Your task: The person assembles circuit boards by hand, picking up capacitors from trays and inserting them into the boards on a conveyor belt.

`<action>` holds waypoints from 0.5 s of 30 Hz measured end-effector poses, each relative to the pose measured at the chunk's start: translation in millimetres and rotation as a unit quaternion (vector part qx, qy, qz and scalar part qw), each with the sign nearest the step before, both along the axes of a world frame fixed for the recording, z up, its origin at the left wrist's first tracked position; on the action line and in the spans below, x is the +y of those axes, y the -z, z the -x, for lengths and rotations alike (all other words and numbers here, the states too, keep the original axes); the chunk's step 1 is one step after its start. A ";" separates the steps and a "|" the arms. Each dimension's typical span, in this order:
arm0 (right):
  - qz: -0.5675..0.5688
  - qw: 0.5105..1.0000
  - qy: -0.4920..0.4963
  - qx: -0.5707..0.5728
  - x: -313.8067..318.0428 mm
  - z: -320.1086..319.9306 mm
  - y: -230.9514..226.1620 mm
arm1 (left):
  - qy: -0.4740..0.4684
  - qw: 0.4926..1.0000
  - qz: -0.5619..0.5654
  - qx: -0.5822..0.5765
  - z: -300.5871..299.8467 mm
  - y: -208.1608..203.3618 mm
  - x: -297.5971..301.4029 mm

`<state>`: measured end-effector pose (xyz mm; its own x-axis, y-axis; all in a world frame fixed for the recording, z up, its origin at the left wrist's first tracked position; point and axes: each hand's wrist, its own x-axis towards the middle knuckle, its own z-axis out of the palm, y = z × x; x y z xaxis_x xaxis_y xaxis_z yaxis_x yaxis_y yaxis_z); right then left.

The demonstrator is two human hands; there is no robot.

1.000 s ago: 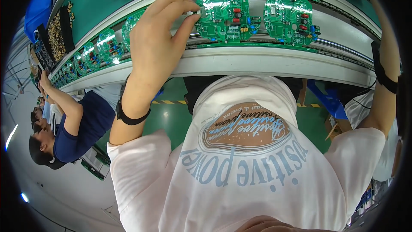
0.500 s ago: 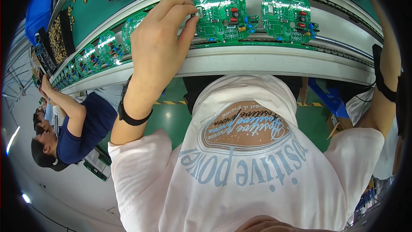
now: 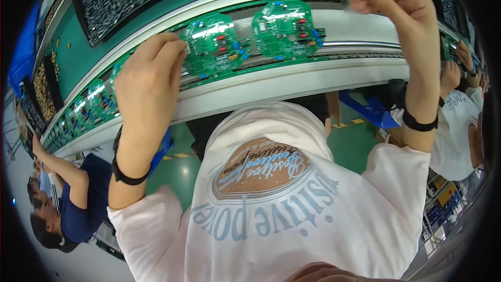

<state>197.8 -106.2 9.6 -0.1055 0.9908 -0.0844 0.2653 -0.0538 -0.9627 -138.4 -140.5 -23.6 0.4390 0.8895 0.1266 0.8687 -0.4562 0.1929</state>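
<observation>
My left hand [image 3: 148, 75] is closed in a pinch at the left edge of a green circuit board [image 3: 211, 47]. What sits between its fingertips is too small to make out. To the right lies a second circuit board [image 3: 284, 30], also set with red, blue and black components. My right hand [image 3: 404, 13] is raised over the far side of the rail, beyond that second board, with thumb and fingers pinched. A small dark part shows at its fingertips, blurred, so its kind is unclear.
A white-edged conveyor rail [image 3: 235, 91] crosses in front of me, carrying several more boards [image 3: 96, 94] leftward. Behind it, a black tray [image 3: 133, 0] holds many small dark parts; another dark tray [image 3: 443, 0] stands right. Co-workers [image 3: 78, 193] sit at left and right [image 3: 454, 125].
My right hand has come in from the right edge to above the rail with a small dark part. My left hand stays pinched at the same board; the whole view has shifted.
</observation>
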 end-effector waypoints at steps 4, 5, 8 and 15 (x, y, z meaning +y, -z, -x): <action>0.035 0.996 0.005 0.078 -8.0 -10.1 6.0 | 0.039 0.999 -0.011 0.034 -8.8 -22.2 12.1; 0.039 0.995 0.002 0.092 -8.0 -12.0 8.6 | 0.040 0.999 -0.012 0.032 -13.1 -28.7 19.0; 0.008 0.996 -0.049 0.073 -7.8 -40.7 32.8 | 0.081 0.996 -0.031 0.009 -36.8 -40.8 52.1; -0.051 0.994 -0.076 0.062 -14.0 -36.8 50.4 | 0.209 0.958 -0.185 -0.059 -141.7 -16.2 150.5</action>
<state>234.5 -120.2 -40.8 -0.2571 0.9656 0.0387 0.1422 0.0774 -0.9868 3.2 10.0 -7.4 0.7114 0.5234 0.4690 0.5767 -0.8162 0.0361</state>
